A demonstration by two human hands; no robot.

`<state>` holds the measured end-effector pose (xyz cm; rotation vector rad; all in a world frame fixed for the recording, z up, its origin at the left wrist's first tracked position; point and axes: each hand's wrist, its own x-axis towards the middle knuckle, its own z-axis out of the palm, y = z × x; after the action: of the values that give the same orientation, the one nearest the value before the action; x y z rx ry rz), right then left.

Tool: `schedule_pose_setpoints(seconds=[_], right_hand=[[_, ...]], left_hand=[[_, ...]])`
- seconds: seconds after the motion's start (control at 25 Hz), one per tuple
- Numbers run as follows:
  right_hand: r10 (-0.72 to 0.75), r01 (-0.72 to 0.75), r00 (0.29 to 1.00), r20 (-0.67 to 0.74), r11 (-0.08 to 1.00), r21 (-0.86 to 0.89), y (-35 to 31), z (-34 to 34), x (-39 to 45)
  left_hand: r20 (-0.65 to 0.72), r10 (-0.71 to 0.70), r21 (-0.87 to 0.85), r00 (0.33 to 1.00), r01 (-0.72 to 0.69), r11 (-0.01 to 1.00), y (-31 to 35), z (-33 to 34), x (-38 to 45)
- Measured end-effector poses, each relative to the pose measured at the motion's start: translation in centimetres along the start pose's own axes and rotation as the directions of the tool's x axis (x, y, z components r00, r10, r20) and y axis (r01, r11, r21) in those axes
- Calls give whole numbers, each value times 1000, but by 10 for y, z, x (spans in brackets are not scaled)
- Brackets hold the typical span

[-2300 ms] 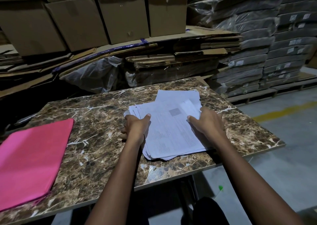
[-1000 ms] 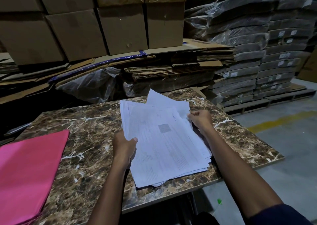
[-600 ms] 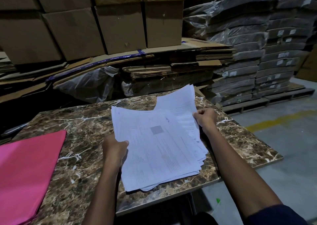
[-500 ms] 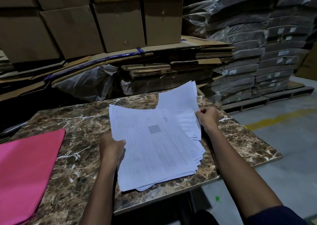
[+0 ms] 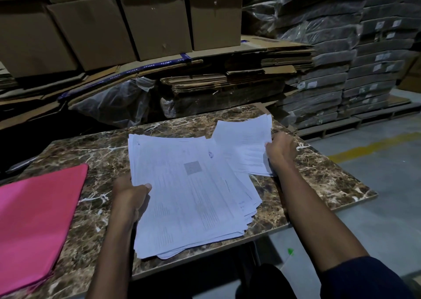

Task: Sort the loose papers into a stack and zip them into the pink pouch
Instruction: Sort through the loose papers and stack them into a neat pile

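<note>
A thick stack of printed white papers [image 5: 189, 196] is tilted up off the brown marble table [image 5: 319, 180], its near edge resting by the table's front. My left hand [image 5: 129, 196] grips the stack's left edge with the thumb on top. My right hand [image 5: 281, 150] pinches a few sheets [image 5: 246, 146] that fan out to the right of the stack at its far corner. The pink pouch [image 5: 38, 219] lies flat on the table's left end, apart from both hands. I cannot tell whether its zip is open.
Cardboard boxes [image 5: 155, 18] and flattened cartons [image 5: 227, 75] are piled right behind the table. Plastic-wrapped dark bundles [image 5: 355, 71] stand on a pallet at the right. A grey floor with a yellow line [image 5: 369, 148] lies to the right of the table.
Both hands have lifted the papers off the table. My right hand has drawn a few sheets out to the right and farther back, so they fan away from the stack.
</note>
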<state>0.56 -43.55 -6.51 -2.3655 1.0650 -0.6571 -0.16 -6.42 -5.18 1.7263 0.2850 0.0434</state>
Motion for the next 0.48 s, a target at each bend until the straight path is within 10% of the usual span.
schedule_pose_setpoints(seconds=[0.2, 0.48], right_hand=[[-134, 134, 991, -2, 991, 30, -12, -25, -23], [-226, 183, 913, 340, 971, 156, 1, -52, -116]], left_hand=[[14, -42, -45, 999, 42, 998, 0, -8, 3], [58, -69, -121, 996, 76, 990, -7, -16, 13]])
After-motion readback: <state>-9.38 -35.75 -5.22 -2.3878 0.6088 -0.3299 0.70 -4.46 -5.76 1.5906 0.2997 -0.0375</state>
